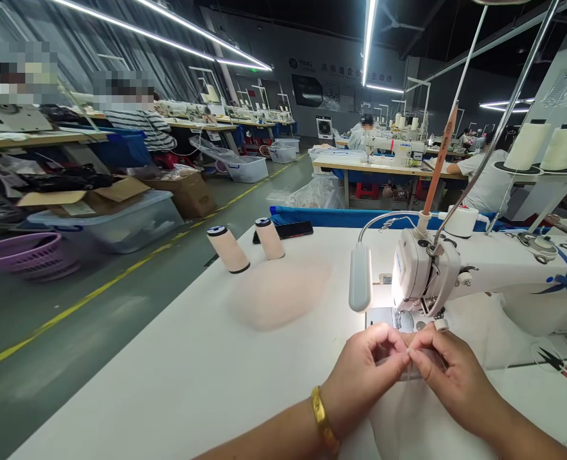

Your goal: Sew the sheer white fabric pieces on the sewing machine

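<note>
My left hand (pixel 367 367), with a gold bracelet (pixel 322 418) at the wrist, is closed in a pinch just in front of the sewing machine (pixel 424 271). Thumb and fingers of my right hand (pixel 449 370) pinch as well, the tips of both hands almost meeting. Between them is the edge of a thin, pale sheer fabric (pixel 403 415), which hangs down toward me. The needle area lies right behind my fingertips and is partly covered by them. Left of the machine, a beige sheer fabric piece (pixel 280 294) lies flat on the white table (pixel 245 383).
Two beige thread cones (pixel 228 249) and a dark phone (pixel 290 230) are at the table's far edge. A grey lamp (pixel 360 278) hangs beside the machine head. Red-handled thread snips (pixel 566 370) lie at right. Beyond are cartons, bins (pixel 115 220) and people at other machines.
</note>
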The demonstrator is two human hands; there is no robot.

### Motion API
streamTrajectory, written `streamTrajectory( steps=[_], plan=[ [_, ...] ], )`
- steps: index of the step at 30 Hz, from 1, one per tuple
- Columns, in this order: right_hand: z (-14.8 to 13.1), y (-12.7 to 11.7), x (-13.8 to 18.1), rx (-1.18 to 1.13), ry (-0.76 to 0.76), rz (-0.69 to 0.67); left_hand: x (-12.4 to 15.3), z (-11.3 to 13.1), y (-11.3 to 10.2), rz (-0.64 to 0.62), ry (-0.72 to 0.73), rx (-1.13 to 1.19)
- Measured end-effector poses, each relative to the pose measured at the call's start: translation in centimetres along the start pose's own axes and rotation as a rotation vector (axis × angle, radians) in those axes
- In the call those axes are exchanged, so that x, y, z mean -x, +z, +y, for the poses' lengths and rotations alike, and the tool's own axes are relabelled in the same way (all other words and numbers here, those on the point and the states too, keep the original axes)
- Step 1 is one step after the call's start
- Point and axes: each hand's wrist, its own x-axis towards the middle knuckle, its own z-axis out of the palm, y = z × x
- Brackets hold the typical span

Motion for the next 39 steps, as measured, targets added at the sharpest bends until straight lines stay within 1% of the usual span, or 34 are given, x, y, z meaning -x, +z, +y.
streamTrajectory(
  steps=[4,6,10,13,18,25,32,39],
  plan=[
    [0.0,0.1,0.0,0.08,-0.072,0.043,-0.1,0.0,0.3,0.035,0.01,-0.003],
    [0.0,0.1,0.1,0.117,-0.097,0.055,-0.1,0.4,0.4,0.056,-0.014,-0.024],
    [0.1,0.2,0.1,0.149,-0.119,0.064,0.1,0.9,0.4,0.041,-0.065,-0.041],
    [0.2,0.2,0.2,0.161,-0.133,0.072,0.1,0.8,0.3,0.031,-0.041,-0.048],
    [0.4,0.2,0.3,0.173,-0.147,0.083,0.0,0.1,0.4,0.048,0.029,0.0],
    [0.2,0.2,0.2,0.126,-0.098,0.043,-0.1,0.0,0.4,0.049,-0.003,0.007],
    [-0.2,0.0,0.2,-0.015,0.076,-0.041,0.0,-0.4,0.2,0.029,0.008,0.071],
    [-0.3,-0.2,0.1,-0.016,0.046,-0.044,0.0,-0.5,0.0,0.005,0.033,0.041]
  ],
)
